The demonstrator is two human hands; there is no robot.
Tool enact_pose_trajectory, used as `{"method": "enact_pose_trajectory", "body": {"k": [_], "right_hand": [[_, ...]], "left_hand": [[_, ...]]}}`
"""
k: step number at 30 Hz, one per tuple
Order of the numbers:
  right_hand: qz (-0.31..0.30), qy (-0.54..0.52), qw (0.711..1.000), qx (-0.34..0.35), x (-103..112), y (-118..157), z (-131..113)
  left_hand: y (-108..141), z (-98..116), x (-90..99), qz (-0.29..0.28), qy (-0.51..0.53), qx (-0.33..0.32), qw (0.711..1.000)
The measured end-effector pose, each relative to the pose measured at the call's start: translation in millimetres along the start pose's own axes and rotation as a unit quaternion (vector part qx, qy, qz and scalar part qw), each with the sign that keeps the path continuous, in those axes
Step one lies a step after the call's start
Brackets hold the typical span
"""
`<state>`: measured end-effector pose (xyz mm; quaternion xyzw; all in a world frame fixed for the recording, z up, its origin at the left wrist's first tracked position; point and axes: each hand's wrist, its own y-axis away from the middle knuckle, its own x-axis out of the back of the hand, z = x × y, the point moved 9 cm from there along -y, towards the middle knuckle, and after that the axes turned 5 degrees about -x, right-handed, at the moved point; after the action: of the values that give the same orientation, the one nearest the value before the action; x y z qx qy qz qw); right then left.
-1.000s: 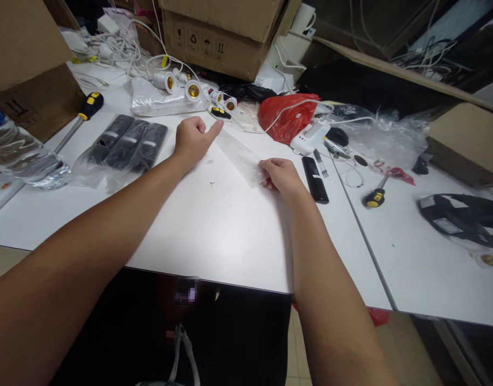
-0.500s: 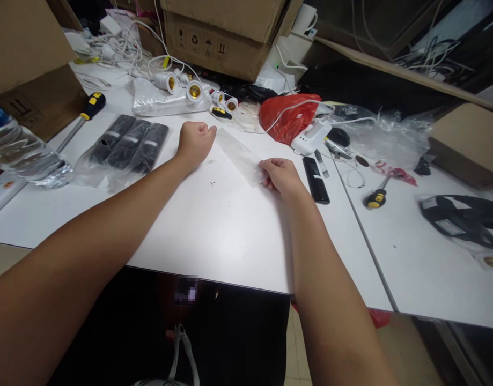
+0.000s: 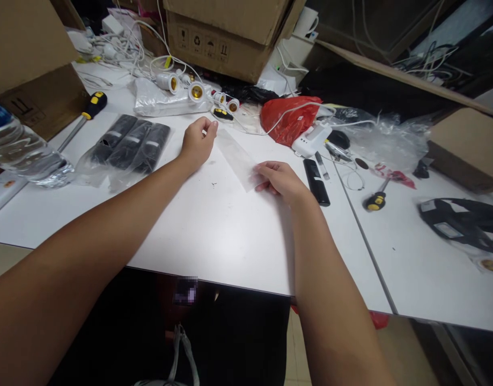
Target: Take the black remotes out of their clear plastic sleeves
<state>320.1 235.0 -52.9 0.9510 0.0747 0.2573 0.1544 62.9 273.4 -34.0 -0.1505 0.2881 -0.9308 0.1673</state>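
A thin, clear plastic bag (image 3: 236, 156), long and flat, stretches slantwise between my hands just over the white table. My left hand (image 3: 198, 142) pinches its far end between thumb and curled fingers. At the near end, my right hand (image 3: 281, 181) has thumb and fingers on the bag's edge; its fingertips are slightly blurred. A black bundle with a white band (image 3: 316, 182) lies to the right of my right hand. Left of my left hand are three similar black bundles (image 3: 131, 142), each in a clear bag.
A water bottle (image 3: 29, 150) and a screwdriver (image 3: 83, 119) lie at the left. Lamp sockets (image 3: 196, 92), a red bag (image 3: 288, 118) and a power strip (image 3: 311, 138) line the back. Further right are another screwdriver (image 3: 377, 198) and a black coil (image 3: 463, 222). Cardboard boxes (image 3: 226, 43) stand behind.
My right hand's fingers have loosened and spread a little at the bag's near end, and more of that end shows. My left hand has turned slightly, still holding the far end.
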Motion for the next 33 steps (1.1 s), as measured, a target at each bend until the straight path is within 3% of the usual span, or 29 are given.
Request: {"method": "enact_pose_trajectory", "body": {"k": [5,11,13,17,21,25,27,31,33], "right_hand": [[-0.067,0.016,0.998,-0.003,-19.1,13.4,-7.7],[-0.239,-0.001,0.970,-0.038,-47.2,30.7,-3.7],[-0.242,0.006,0.969,-0.041,-45.5,29.3,-0.5],[-0.181,-0.012,0.983,-0.024,-39.1,17.8,-0.4],[-0.083,-0.066,0.994,0.011,-32.1,8.9,-8.1],[-0.069,-0.098,0.993,0.016,-33.6,7.5,-10.8],[-0.072,-0.101,0.992,0.015,-34.1,7.6,-10.8],[-0.067,-0.096,0.993,0.015,-32.7,8.3,-10.3],[-0.068,-0.095,0.993,0.016,-33.0,8.6,-10.5]], "left_hand": [[-0.6,-8.6,-3.0,-0.005,-0.024,0.014,1.000],[-2.0,-12.3,1.7,0.013,-0.066,0.037,0.997],[-2.2,-14.1,3.1,0.013,-0.080,0.039,0.996],[-0.4,-14.6,0.3,-0.010,-0.113,0.026,0.993],[6.4,0.6,-12.1,-0.078,-0.155,-0.029,0.984],[20.8,19.7,-29.8,-0.180,-0.203,-0.067,0.960],[31.1,24.7,-40.4,-0.254,-0.241,-0.068,0.934],[57.0,20.9,-54.5,-0.422,-0.323,-0.041,0.846],[63.3,20.7,-54.1,-0.460,-0.340,-0.036,0.820]]}}
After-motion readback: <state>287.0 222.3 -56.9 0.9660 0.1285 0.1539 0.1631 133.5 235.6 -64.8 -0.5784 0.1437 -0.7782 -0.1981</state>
